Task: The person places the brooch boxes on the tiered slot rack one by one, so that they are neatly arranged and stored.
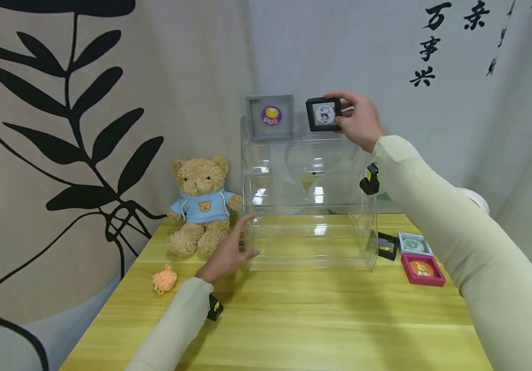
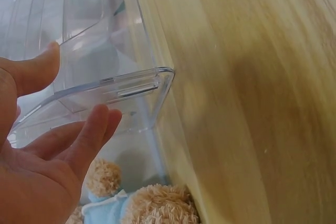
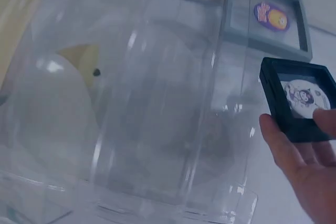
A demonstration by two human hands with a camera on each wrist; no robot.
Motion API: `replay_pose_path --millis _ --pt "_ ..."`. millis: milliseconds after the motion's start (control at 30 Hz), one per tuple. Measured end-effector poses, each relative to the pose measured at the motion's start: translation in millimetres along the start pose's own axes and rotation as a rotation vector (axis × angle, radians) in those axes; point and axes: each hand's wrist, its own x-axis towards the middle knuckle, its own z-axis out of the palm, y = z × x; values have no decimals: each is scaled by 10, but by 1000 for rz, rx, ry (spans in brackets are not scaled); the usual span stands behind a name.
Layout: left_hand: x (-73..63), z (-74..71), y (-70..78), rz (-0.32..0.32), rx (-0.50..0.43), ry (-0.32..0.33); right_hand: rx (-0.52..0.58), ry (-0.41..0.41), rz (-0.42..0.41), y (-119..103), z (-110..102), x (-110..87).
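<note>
My right hand point(image 1: 360, 121) pinches a small black display frame point(image 1: 324, 114) with a round white badge behind its clear front. It holds the frame upright above the top right of a clear tiered acrylic stand point(image 1: 312, 250). To its left, a grey display frame point(image 1: 271, 133) with a purple and yellow badge stands on the top tier. My left hand point(image 1: 226, 253) is by the stand's lower left side panel point(image 2: 113, 85). Its thumb and fingers spread on either side of that panel's edge; whether they touch it I cannot tell.
Right of the stand lie a black frame point(image 1: 388, 246), a pale frame point(image 1: 415, 244) and a magenta frame point(image 1: 423, 270) on the wooden table point(image 1: 321, 330). A teddy bear point(image 1: 203, 206) in a blue hoodie sits left, with a peach yarn ball point(image 1: 164, 280) in front.
</note>
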Motion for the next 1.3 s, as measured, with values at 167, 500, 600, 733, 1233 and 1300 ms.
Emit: replay_pose_path --millis 167,500,600,733,1233,1300 --pt "8 -3 -4 7 -26 -3 -128 55 -43 -9 72 141" --pt "8 -49 -5 6 5 7 -275 48 -77 -61 247 254" --pt "5 -49 -8 3 -9 10 -284 46 -92 -67 301 266" --pt "13 -16 -26 9 -19 13 -304 58 -107 -23 348 270" --pt "8 13 21 41 -44 10 -342 64 -112 89 346 359" --pt "2 15 18 30 -40 10 -337 69 -111 103 356 360"
